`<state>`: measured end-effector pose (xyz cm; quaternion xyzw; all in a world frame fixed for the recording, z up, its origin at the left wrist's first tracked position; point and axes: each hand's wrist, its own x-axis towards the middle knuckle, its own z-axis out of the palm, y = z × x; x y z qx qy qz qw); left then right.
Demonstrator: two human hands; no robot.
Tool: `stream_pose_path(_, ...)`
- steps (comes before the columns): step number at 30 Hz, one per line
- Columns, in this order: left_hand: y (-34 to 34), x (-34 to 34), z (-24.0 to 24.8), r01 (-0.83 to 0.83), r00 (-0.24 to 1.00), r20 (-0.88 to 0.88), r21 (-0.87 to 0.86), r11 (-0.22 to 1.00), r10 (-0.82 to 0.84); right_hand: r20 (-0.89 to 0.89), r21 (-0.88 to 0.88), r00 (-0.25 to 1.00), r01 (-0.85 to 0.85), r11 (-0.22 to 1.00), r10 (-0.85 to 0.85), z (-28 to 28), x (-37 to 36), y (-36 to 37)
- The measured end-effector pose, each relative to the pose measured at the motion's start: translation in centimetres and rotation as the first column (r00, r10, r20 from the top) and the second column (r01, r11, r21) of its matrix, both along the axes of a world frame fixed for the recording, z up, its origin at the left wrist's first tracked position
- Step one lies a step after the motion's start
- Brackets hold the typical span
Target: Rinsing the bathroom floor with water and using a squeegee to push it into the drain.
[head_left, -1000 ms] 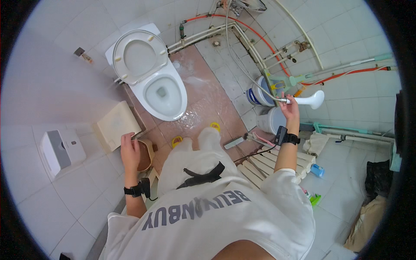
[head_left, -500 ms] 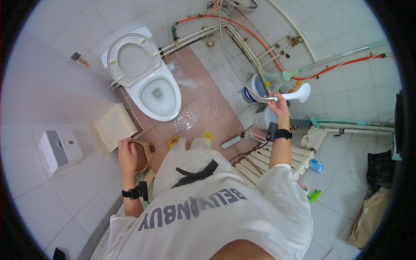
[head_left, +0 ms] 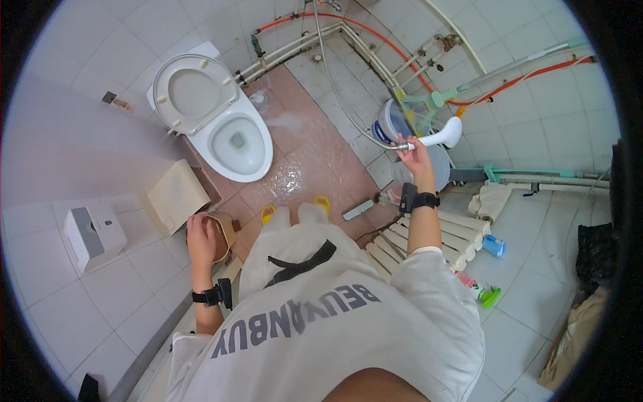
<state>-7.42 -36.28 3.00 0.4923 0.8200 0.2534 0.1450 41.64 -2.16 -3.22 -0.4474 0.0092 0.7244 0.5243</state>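
Shower head (head_left: 442,135), white and smooth, was up in the air in the right hand (head_left: 416,158) in the head view. The fingers of that hand were bent around its thin end, near where the silver hose (head_left: 333,80) joined on. The fat end stuck out past the fingers, to the right and a little away from the person. So its long way ran mostly across, with the fat end turned away from the toilet (head_left: 239,149). The hose went off the other way, up and to the left, over the floor (head_left: 295,164), which was pink and wet there. The right hand was the near one, and the left hand (head_left: 201,240) was well apart, over on the left side.

That left hand was right by a brown bin (head_left: 230,228). Its fingers were a bit bent, and I saw nothing in them, but I could not tell if they touched the bin. A cream flap (head_left: 175,195) stood by the wall, just past the hand. A white bucket (head_left: 439,167) was below the right hand, and a second bucket (head_left: 387,126) with blue on it was just beyond.
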Motion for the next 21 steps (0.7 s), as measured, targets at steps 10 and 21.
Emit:
stream_pose_path(10,0.2,1.5,0.0,0.000,1.000,0.008,-0.048,0.999,0.001,-0.050,-0.062,0.998,0.030,0.998,-0.034,-2.9,3.5,-0.8)
stream_pose_path(21,0.8,2.5,0.8,-0.040,0.994,0.100,-0.113,0.993,0.052,-0.079,-0.026,0.993,0.090,0.996,-0.092,-4.8,5.8,-2.4)
